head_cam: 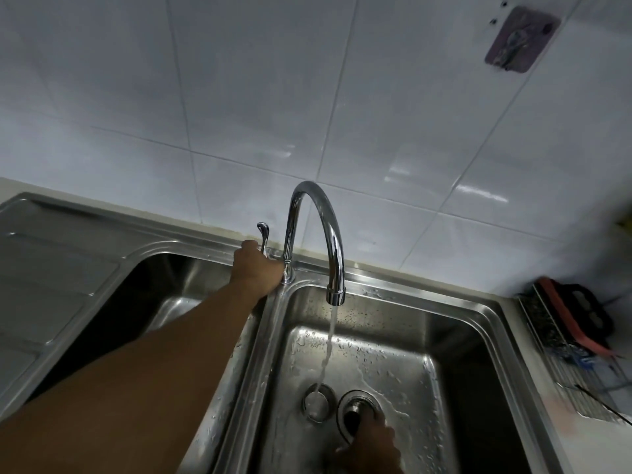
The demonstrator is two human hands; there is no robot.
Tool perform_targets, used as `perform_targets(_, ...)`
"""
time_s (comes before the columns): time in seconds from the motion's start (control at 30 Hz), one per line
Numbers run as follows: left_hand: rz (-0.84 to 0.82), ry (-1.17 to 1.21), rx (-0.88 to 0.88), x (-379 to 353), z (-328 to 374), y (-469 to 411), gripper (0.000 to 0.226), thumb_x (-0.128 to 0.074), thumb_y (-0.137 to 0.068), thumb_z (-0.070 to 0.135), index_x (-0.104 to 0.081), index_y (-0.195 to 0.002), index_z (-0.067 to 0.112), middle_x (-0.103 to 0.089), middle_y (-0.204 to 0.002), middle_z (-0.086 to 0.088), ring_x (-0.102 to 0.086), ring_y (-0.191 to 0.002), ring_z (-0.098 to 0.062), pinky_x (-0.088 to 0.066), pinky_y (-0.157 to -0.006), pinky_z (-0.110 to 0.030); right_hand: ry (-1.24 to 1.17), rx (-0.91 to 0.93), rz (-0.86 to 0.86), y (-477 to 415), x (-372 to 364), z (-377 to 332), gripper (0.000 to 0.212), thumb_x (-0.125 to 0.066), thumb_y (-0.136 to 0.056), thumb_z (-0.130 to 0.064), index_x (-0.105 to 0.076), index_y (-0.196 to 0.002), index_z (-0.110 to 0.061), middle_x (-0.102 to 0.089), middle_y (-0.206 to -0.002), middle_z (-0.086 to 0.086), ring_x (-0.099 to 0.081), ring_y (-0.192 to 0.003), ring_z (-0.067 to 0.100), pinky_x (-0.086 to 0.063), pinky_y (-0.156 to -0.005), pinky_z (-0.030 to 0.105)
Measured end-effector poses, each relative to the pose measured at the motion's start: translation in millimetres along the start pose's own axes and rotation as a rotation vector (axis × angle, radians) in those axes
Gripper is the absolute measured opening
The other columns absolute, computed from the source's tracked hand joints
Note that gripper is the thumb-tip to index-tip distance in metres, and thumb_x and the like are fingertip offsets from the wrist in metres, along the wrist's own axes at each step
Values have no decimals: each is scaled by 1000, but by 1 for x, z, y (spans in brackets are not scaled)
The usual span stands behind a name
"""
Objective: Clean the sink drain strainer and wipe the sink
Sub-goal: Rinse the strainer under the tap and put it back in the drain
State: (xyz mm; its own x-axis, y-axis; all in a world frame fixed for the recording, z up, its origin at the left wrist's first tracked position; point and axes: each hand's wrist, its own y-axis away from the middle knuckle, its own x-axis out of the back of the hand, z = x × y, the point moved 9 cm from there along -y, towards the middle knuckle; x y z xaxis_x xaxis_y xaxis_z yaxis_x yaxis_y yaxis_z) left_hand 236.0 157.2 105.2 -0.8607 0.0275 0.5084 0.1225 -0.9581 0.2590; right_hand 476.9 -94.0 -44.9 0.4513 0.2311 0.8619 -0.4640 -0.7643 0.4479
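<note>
Strainer (318, 401), a round metal piece, lies on the wet floor of the right sink basin (455, 336), just beside the open drain (359, 413) and to its left. We judge it has been lifted out and set there so that the water can wash it: a thin stream (326, 350) falls from the curved chrome faucet (318, 234) straight onto it. It shines and seems free of scraps, though the glare of running water hides its holes from us.

Our left hand (254, 265) reaches across the dark left basin (164, 289) to the base of the faucet and is closed around the lower part of the tap lever (263, 234), probably to set the flow. Our right hand (371, 446) is down in the right basin with fingertips pressed into the drain opening; whether it grips anything there we cannot tell.

Droplets and a film of water cover the floor of the right basin. A wire rack (574, 367) stands on the counter to the right.
</note>
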Motion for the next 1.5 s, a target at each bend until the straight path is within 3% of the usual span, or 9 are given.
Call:
perform_targets(0.1,-13,5,-4,-1,7,-5,72,-70,-84,19,-35,-146,7,-49,-139,-17,-54,-121,-35,-47,-102,-42,-116,263,17,-9,17,-44,84,-74,-58,-61,-48,-132,-32,-46,-128,-10,-45,-123,15,-45,-100,28)
perform_targets(0.3,-5,45,-5,-1,15,-10,75,-69,-83,15,-33,-147,6,-48,-138,-17,-54,-122,-37,-47,-103,-46,-539,443,97,-6,53,-127,49,-78,-63,-70,-53,-97,-45,-59,-99,-27,-58,-94,-5,-48,-68,8)
perform_targets(0.5,0,220,-46,0,21,-16,97,-76,-79,11,-17,-156,21,-41,-151,-10,-48,-133,-32,-45,-108,-42,-727,445,60,2,70,-180,36,-73,-79,-60,-58,-102,-36,-66,-99,-12,-67,-89,3,-53,-63,17)
perform_targets(0.6,1,212,-65,1,21,-22,86,-73,-77,10,-29,-151,19,-49,-142,-8,-53,-125,-30,-47,-103,-39,-768,450,78,-1,83,-202,15,-65,-91,-26,-61,-104,-31,-68,-99,-8,-64,-81,-9,-48,-64,8)
perform_targets(0.93,-39,136,-108,11,14,-19,44,-65,-80,6,-49,-119,20,-59,-105,0,-56,-89,-22,-35,-58,-22,-598,390,146,6,93,-216,42,-56,-87,0,-59,-126,-14,-59,-105,-12,-59,-94,7,-41,-63,-1)
perform_targets(1.03,-54,123,-126,12,11,-12,46,-64,-79,5,-49,-119,23,-60,-106,1,-56,-91,-23,-36,-63,-26,-605,361,123,11,86,-206,39,-60,-86,-5,-61,-124,-15,-60,-98,-18,-61,-96,11,-44,-70,8)
perform_targets(1.23,-134,134,-228,13,2,17,70,-67,-84,10,-36,-142,33,-61,-121,7,-63,-103,-22,-45,-82,-28,-445,235,-38,22,50,-146,48,-65,-92,-25,-51,-138,-19,-61,-131,1,-67,-102,23,-55,-92,36)
perform_targets(1.4,-353,-267,-211,-27,-60,58,74,-71,-83,15,-33,-147,25,-52,-138,-10,-61,-113,-35,-54,-92,-49,-438,318,-341,59,-16,-130,58,-73,-90,-19,-48,-142,-19,-62,-114,-3,-72,-88,13,-56,-70,18)
perform_targets(1.5,-471,-473,-293,-54,-90,85,81,-65,-92,23,-17,-158,20,-1,-168,-3,-36,-144,-29,-42,-111,-43,-492,309,-373,68,-31,-124,47,-70,-90,-4,-54,-134,-13,-67,-92,3,-66,-63,5,-47,-49,15)
